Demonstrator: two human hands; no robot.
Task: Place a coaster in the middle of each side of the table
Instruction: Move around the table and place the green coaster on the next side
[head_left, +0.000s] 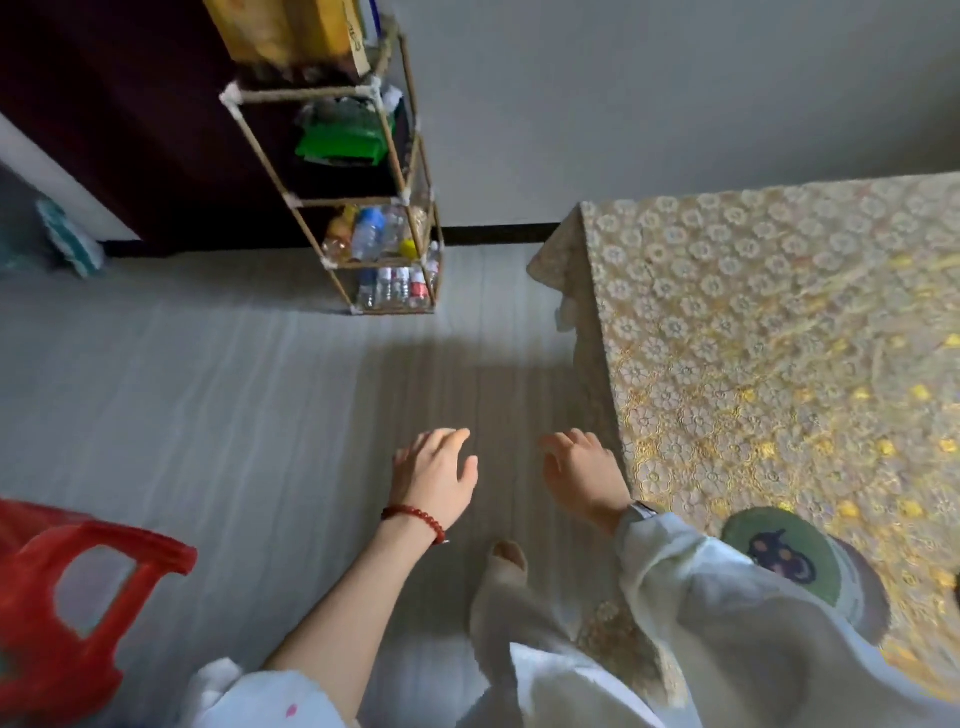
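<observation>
Both hands hang empty over the floor, left hand (436, 478) and right hand (579, 475) with fingers loosely spread. A green coaster (779, 553) lies on the desk (769, 322) near its edge, beside the right sleeve

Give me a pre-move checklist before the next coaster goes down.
1. Left hand free: ok, open and empty.
2. Right hand free: ok, holds nothing visible.
3. Coaster on the table: ok, near one edge, partly under the sleeve.
4. Coaster centred on that side: cannot tell.
5. Other sides done: cannot tell, out of view.
6. Next coaster to hand: not ok, none visible.
</observation>
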